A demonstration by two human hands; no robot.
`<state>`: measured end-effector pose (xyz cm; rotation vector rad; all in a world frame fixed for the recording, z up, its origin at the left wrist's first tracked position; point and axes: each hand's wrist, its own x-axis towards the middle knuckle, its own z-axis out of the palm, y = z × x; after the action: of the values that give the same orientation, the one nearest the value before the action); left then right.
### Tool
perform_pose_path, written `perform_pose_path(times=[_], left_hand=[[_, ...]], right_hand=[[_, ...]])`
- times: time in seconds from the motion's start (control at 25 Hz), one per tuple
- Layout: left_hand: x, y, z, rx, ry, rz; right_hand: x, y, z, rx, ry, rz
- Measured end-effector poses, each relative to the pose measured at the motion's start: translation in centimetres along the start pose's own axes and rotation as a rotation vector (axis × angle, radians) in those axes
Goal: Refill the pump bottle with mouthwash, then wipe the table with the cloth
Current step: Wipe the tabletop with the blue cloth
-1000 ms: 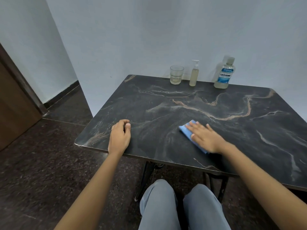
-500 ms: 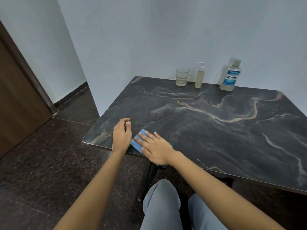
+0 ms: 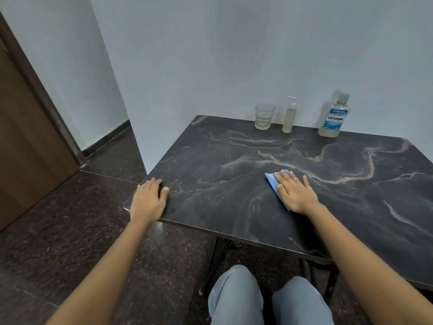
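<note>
The pale wall (image 3: 210, 55) backs everything. Dark floor (image 3: 58, 242) lies open at 9 o'clock as far as a brown door (image 3: 23, 148), which the left frame edge cuts off. The dark marbled table (image 3: 234, 212) fills the right. Its 12 o'clock edge meets the wall, its left corners are rounded, and its 3 o'clock side runs out of view. The person's knees (image 3: 236, 296) sit at 6 o'clock below the near edge.

The left grip (image 3: 147, 200) rests on the table's 8 o'clock corner with fingers loosely bent, holding nothing. The right grip (image 3: 296, 193) lies flat with straight fingers near the table's middle, well apart from the things along the 12 o'clock edge. These are the mouthwash bottle (image 3: 334, 116), a glass (image 3: 264, 116) and the pump bottle (image 3: 289, 116) between them, none touching. The blue cloth (image 3: 271, 179) is pressed under the right grip, mostly hidden by the palm.
</note>
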<state>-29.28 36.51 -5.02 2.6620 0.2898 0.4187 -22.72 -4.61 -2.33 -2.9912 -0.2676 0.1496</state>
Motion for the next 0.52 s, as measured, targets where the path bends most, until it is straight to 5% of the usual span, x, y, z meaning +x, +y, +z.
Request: perform_pose_path(times=[0.24,0.52], left_hand=[[-0.3,0.6,0.4,-0.025,0.083,-0.047],[-0.6,0.2,0.1,-0.140,0.059,-0.072]], right_hand=[[6.2,-8.8,0.7,-0.027,-0.031,-0.037],[-1.3,-22.0,3.7,-0.059,-0.070,-0.649]])
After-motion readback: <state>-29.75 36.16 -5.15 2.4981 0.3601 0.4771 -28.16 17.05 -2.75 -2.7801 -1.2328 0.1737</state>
